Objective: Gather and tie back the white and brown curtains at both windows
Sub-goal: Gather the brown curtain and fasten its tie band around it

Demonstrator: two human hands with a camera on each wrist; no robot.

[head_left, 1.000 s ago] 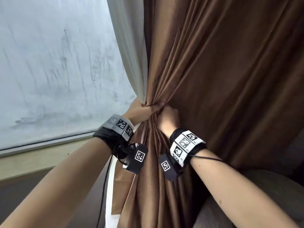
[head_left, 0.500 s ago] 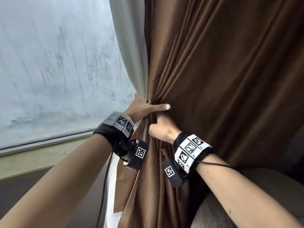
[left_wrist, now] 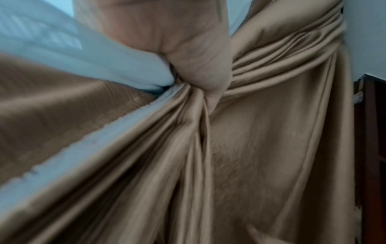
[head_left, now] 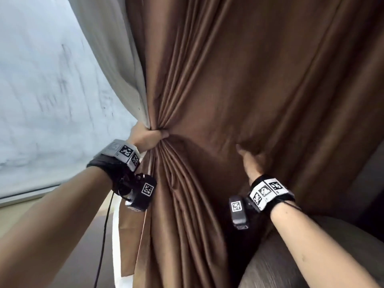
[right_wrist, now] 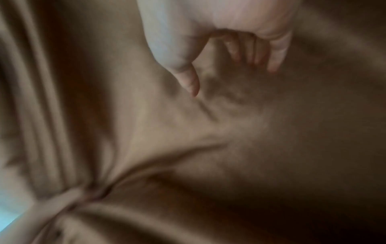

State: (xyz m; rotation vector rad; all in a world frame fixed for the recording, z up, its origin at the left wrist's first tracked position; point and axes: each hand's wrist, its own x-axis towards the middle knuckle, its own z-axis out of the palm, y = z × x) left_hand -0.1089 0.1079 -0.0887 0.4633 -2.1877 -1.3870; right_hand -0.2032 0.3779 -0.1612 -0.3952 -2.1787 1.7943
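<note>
Head view: left hand (head_left: 145, 138) grip bunches satiny brown pleated curtain (head_left: 259, 80) with thin white curtain (head_left: 116, 59); at three o'clock, right hand (head_left: 252, 161), fingers (right_wrist: 273, 54) loosely curled, touches smooth brown cloth.

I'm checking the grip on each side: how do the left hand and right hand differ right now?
The left hand grips a tight bunch of the brown curtain and white curtain; the right hand reaches into loose brown cloth, nothing bunched. The left sits beside the window, the right farther from it. Both touch the brown curtain.
</note>
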